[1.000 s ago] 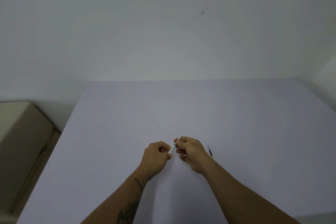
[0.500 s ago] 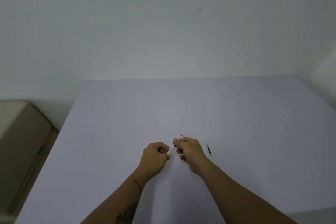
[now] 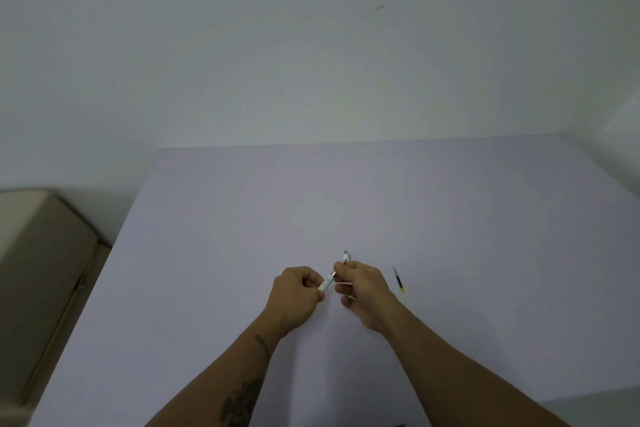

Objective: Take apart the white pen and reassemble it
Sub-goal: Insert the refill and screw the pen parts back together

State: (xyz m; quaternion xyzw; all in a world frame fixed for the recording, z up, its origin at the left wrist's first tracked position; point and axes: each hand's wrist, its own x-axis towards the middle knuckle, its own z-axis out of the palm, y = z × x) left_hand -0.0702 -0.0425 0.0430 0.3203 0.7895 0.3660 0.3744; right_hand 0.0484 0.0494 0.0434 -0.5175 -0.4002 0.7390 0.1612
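A pale lavender table meets a plain white wall at twelve o'clock; a beige cushioned seat sits at nine.

Quantities present: two hands, left hand and right hand; one white pen; one refill; one table; one beige box.

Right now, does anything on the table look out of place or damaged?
Nothing damaged. The refill lies loose on the table, right of the right hand; both hands grip the white pen.
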